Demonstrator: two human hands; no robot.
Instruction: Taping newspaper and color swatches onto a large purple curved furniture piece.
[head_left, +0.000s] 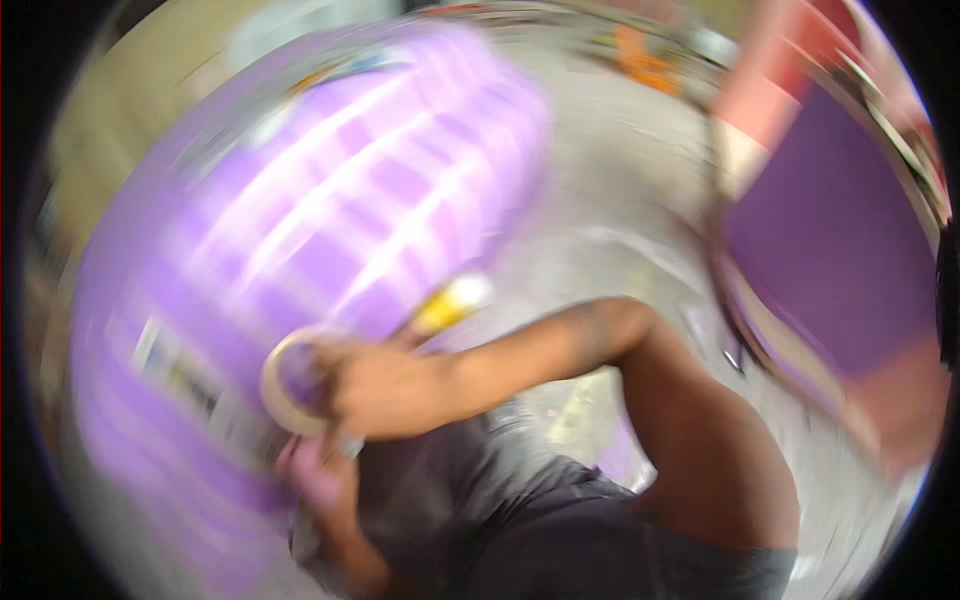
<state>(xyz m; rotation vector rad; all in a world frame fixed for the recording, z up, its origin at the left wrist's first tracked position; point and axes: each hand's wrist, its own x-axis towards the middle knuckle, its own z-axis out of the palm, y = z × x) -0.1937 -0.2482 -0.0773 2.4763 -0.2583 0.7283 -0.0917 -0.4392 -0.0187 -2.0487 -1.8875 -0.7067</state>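
My right hand (385, 390) reaches across from the right, its fingers closed on a pale beige roll of tape (275, 385). Through the ring's opening shows purple from the large object behind. Just below it is my left hand (318, 478), close to the roll's lower edge; motion smears its fingers. Both hands are at the near side of a big, rounded, shiny purple object (330, 260) crossed by pale bands. A whitish printed label (185, 375) lies on its surface, left of the roll. Beyond my right wrist is a blurred yellow and white cylindrical item (450, 305).
To the right stands a large purple and pink panel-like piece (830, 240) with a pale edge. An orange object (640, 60) lies on the grey floor (620, 150) at the far side. My dark-clothed lap (520, 510) is at the bottom. Much is motion-blurred.
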